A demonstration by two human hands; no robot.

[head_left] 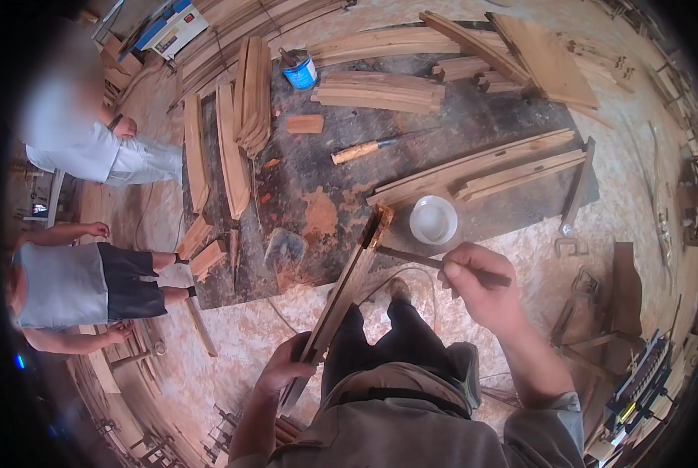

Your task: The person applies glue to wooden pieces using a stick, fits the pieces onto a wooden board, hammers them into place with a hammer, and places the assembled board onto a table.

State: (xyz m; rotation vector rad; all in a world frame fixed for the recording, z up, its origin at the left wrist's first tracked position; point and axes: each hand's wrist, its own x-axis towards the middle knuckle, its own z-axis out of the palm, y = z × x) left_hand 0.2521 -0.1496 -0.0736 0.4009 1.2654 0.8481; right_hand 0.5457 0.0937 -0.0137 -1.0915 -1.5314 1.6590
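My left hand (288, 363) is wrapped round the lower part of a long wooden piece (335, 304), which slants up to the table's front edge. Between the fingers of my right hand (477, 285) is a thin dark stick (411, 257). The stick's far tip touches the upper end of the wooden piece, where the wood looks dark and wet. Just right of that end, a white bowl (433, 220) sits on the dark table (325, 269). A chisel-like tool with a wooden handle (355, 152) lies farther back.
Curved wooden pieces (376, 92) and a blue can (300, 72) stand at the table's back. Long slats (474, 168) lie on its right part, beside a clamp (578, 187). Two other people (60, 285) are at the left. More wood lies on the floor.
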